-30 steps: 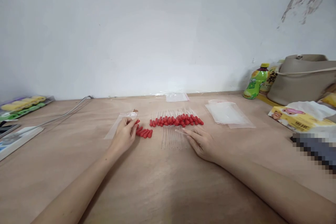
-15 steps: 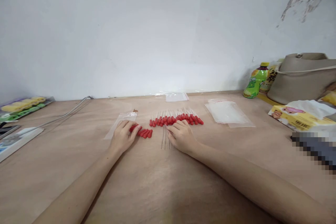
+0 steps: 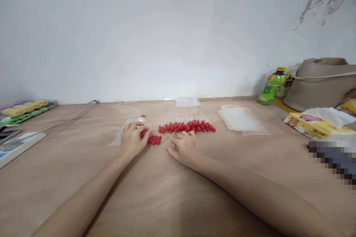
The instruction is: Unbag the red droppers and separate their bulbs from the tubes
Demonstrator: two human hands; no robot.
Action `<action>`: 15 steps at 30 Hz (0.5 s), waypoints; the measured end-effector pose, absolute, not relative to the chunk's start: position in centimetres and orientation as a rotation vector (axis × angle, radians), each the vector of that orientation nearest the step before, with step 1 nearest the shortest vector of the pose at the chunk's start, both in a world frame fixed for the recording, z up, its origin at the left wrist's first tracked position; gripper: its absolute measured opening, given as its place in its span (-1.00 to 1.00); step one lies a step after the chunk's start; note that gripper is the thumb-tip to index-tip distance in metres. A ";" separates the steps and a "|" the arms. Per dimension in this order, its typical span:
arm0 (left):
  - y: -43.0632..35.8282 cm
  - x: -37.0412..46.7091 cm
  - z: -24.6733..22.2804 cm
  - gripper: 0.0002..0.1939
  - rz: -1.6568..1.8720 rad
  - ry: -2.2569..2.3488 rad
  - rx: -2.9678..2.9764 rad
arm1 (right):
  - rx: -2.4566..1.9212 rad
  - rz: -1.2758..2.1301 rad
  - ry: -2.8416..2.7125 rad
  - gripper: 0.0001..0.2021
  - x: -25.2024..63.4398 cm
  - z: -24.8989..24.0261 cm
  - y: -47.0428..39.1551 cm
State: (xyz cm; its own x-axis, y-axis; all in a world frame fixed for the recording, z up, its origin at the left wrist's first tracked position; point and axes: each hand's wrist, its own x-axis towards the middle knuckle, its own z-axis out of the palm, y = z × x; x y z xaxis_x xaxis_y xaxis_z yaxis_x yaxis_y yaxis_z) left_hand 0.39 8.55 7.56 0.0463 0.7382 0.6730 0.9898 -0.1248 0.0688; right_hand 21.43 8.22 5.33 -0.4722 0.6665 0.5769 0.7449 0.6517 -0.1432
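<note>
Left hand (image 3: 133,137) obscures part of the loose red rubber bulbs (image 3: 156,140) and of the zip bag (image 3: 117,139) beneath; finger contact not verifiable. Right hand (image 3: 186,149) covers most of the thin clear tubes (image 3: 164,142); their count and its grip cannot be determined. Green bottle (image 3: 269,89) partly conceals a yellow-labelled bottle (image 3: 283,88). Right edge cuts off the beige bag (image 3: 319,87), tissue pack (image 3: 317,124) and a pixelated dark object (image 3: 332,158), unidentifiable. Left edge truncates the power strip (image 3: 20,149); its markings are blurred.
</note>
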 end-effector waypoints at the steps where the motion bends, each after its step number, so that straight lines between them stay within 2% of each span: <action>1: 8.8 0.7 7.8 -0.77 -0.772 -1.771 -1.936 | -1.114 -0.127 -2.268 -0.72 21.4 5.6 8.0; 8: 12.1 2.8 9.2 -0.65 -0.480 -2.065 -1.968 | -1.099 -0.019 -2.311 -0.50 21.6 6.4 7.4; 15: 14.3 4.1 8.2 -0.66 -0.389 -2.180 -1.931 | -1.069 -0.095 -2.187 -0.68 23.8 5.7 7.5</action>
State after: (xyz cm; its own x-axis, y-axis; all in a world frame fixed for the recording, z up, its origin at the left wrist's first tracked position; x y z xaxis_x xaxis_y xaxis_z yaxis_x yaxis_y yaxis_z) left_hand 4.13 14.25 8.24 -0.1245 0.9385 0.3220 0.9920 0.1104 0.0617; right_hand 23.78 7.51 5.73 -0.4220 0.6689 0.6119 0.7193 0.6579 -0.2232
